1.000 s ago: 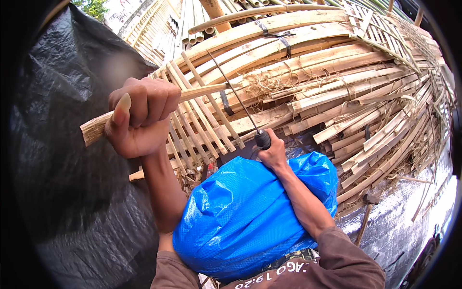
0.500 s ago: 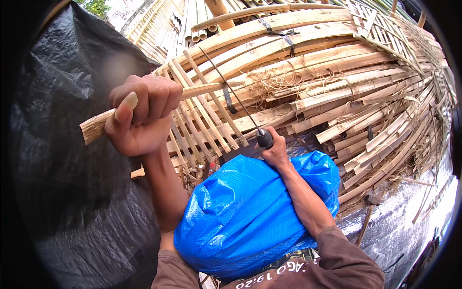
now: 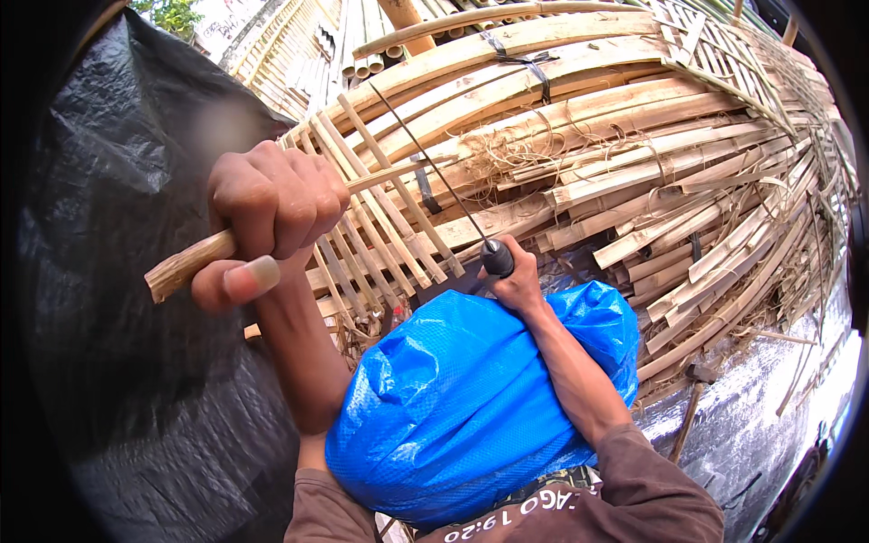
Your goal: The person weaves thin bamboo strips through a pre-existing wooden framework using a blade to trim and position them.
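Note:
My left hand (image 3: pixel 276 204), raised at the left, has its fingers wrapped round a split bamboo strip (image 3: pixel 187 266). One end of the strip juts out past my thumb; the rest thins toward the right. There it meets the thin dark blade of a long knife (image 3: pixel 497 261), seen nearly edge-on. Low in the middle, my right hand (image 3: pixel 518 285) is closed on the knife's dark handle, with the blade slanting up and away to the left. A blue plastic sheet (image 3: pixel 453 389) covers my lap, and my right forearm lies over it.
Long split bamboo pieces (image 3: pixel 625 118) are piled ahead and to the right. A slatted bamboo frame (image 3: pixel 398 231) lies beyond my left wrist. Black sheeting (image 3: pixel 118 299) hangs at the left. A hammer (image 3: pixel 697 385) is at the lower right.
My left hand has turned and its thumb has swung down. The bamboo strip's near end has dropped slightly with it. The knife and my right hand have hardly moved.

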{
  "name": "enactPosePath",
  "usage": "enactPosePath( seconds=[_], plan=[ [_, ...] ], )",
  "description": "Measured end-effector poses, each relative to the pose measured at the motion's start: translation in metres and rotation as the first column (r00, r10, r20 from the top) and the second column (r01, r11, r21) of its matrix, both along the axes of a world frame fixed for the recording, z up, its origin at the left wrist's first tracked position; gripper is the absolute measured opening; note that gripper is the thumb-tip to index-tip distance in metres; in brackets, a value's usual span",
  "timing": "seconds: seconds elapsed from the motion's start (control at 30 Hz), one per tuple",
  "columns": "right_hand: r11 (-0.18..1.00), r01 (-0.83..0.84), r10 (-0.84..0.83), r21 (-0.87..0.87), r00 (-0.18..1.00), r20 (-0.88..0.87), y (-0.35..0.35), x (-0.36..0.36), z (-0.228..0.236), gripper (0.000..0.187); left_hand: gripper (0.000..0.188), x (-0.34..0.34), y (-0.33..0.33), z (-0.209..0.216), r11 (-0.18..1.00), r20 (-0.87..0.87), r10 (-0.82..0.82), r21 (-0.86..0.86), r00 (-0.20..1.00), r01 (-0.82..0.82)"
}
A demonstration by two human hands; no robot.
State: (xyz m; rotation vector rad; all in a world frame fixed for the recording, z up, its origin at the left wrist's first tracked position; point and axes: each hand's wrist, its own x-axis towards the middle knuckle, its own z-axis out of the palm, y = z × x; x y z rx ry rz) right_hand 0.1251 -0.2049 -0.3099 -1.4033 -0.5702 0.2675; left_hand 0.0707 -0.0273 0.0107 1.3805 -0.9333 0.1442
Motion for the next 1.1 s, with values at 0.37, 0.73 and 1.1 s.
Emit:
enactPosePath(
  seconds=[0.37, 0.73, 1.1],
  plan=[
    [0.966, 0.149, -0.148, -0.209, 0.989, 0.021, -0.002, 0.0, -0.013, 0.03, 0.045, 0.015, 0.005, -0.005, 0.911, -0.087, -0.406, 0.042, 0.91, 0.41],
    [0.966, 0.129, -0.14, -0.224, 0.99, -0.032, -0.002, 0.001, -0.014, 0.032, 0.039, 0.012, 0.017, -0.006, 0.85, -0.063, -0.52, 0.069, 0.852, 0.523],
    [0.88, 0.209, -0.25, -0.426, 0.967, -0.043, 0.0, 0.007, -0.029, 0.035, 0.042, 0.01, 0.015, -0.009, 0.866, -0.05, -0.491, 0.076, 0.869, 0.494]
  ],
)
